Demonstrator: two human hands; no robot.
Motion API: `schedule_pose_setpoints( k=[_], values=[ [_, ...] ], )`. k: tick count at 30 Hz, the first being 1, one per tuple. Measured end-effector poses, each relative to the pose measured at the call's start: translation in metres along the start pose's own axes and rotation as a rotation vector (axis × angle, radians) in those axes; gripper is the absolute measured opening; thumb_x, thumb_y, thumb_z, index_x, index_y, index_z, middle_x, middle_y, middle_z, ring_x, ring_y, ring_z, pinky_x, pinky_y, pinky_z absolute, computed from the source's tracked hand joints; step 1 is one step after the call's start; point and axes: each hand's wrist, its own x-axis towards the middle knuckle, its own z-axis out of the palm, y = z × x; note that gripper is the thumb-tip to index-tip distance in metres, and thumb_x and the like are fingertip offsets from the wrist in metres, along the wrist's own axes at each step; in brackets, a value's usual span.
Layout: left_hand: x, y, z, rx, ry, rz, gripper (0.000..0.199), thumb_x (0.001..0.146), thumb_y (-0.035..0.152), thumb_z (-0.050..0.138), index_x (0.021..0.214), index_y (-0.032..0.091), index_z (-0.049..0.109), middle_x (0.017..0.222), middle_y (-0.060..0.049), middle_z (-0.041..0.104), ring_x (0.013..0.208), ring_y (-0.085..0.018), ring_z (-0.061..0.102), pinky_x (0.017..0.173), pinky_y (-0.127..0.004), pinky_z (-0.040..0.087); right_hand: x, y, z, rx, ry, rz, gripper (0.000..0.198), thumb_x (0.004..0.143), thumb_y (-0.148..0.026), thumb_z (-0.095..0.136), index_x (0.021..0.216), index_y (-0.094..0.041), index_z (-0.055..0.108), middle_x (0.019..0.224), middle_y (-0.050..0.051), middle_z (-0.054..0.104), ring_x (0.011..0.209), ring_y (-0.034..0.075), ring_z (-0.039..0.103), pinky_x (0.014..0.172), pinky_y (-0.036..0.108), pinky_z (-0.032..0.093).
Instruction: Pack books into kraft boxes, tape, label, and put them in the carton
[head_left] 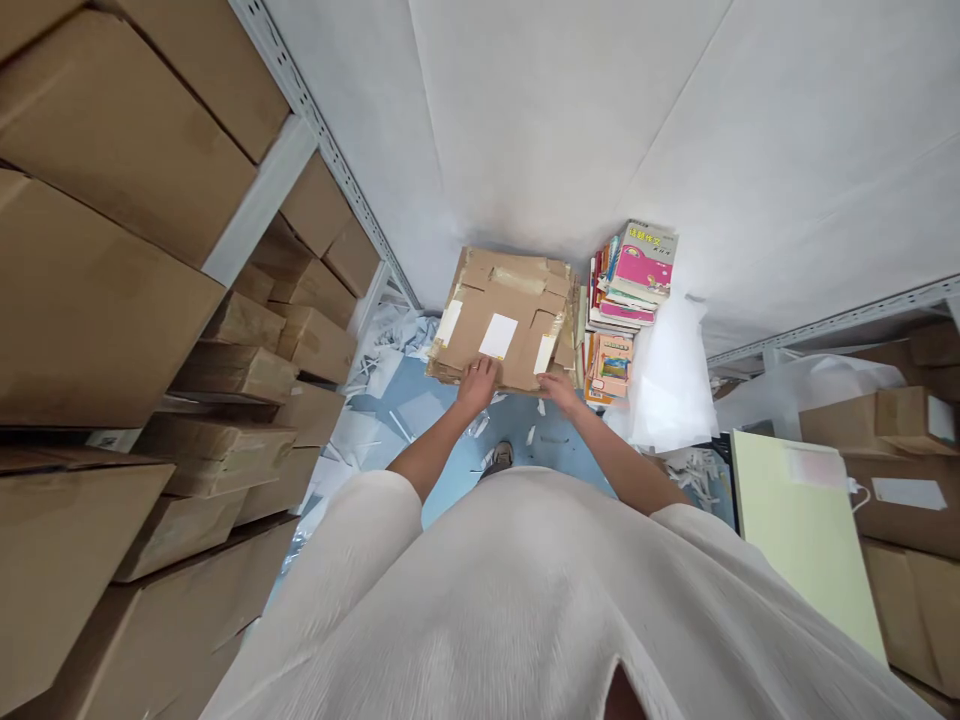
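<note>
A stack of flattened cardboard boxes [517, 290] with white labels and strips of tape stands against the wall ahead of me. My left hand [478, 382] lies on the stack's near edge, fingers resting on the top sheet just below the middle white label [498, 336]. At the near right corner, my right hand [559, 390] has its fingers closed on the cardboard edge, below another white label [544, 353]. The undersides of both hands are hidden. Right of the cardboard stands a pile of books [626, 290], with a smaller orange-covered book [612, 365] in front.
Shelves of brown boxes [112, 270] rise close on my left. Paper scraps [382, 345] litter the blue floor [442, 480]. White plastic wrap [675, 380] lies beside the books. A pale green tabletop [810, 540] and more boxes [900, 430] stand at my right.
</note>
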Motion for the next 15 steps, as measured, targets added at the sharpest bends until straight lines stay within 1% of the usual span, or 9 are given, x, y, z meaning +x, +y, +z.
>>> schedule_pose_setpoints(
  k=[3,6,10,15],
  values=[
    [0.005,0.000,-0.004,0.010,-0.001,0.004,0.058,0.098,0.022,0.068,0.156,0.020,0.062,0.166,-0.026,0.058,0.159,-0.044,0.049,0.138,-0.061,0.026,0.005,-0.012,0.001,0.008,0.044,-0.022,0.031,0.083,-0.047,0.079,0.106,-0.026,0.083,0.107,0.005,0.083,0.113,0.027,0.074,0.099,0.036,0.060],
    [0.011,0.001,-0.009,0.032,-0.003,0.003,0.055,0.098,0.020,0.067,0.153,0.018,0.064,0.160,-0.028,0.060,0.155,-0.046,0.052,0.137,-0.061,0.026,0.011,-0.027,0.003,0.016,0.044,-0.067,0.037,0.084,-0.046,0.078,0.114,-0.026,0.084,0.123,0.006,0.083,0.122,0.027,0.073,0.103,0.036,0.059],
    [0.022,0.001,-0.019,0.013,0.038,0.003,0.056,0.099,0.021,0.065,0.155,0.020,0.064,0.163,-0.026,0.059,0.158,-0.045,0.048,0.137,-0.061,0.025,0.019,-0.048,0.005,0.045,0.014,-0.112,0.043,0.084,-0.046,0.077,0.121,-0.025,0.085,0.129,0.008,0.083,0.127,0.028,0.072,0.104,0.036,0.059],
    [0.037,-0.002,-0.039,0.037,0.065,0.052,0.054,0.107,0.023,0.050,0.160,0.020,0.063,0.167,-0.025,0.058,0.159,-0.042,0.047,0.136,-0.059,0.028,0.025,-0.069,-0.002,0.119,-0.006,-0.176,0.049,0.085,-0.045,0.079,0.129,-0.026,0.085,0.136,0.007,0.081,0.128,0.027,0.073,0.102,0.035,0.061]
  ],
)
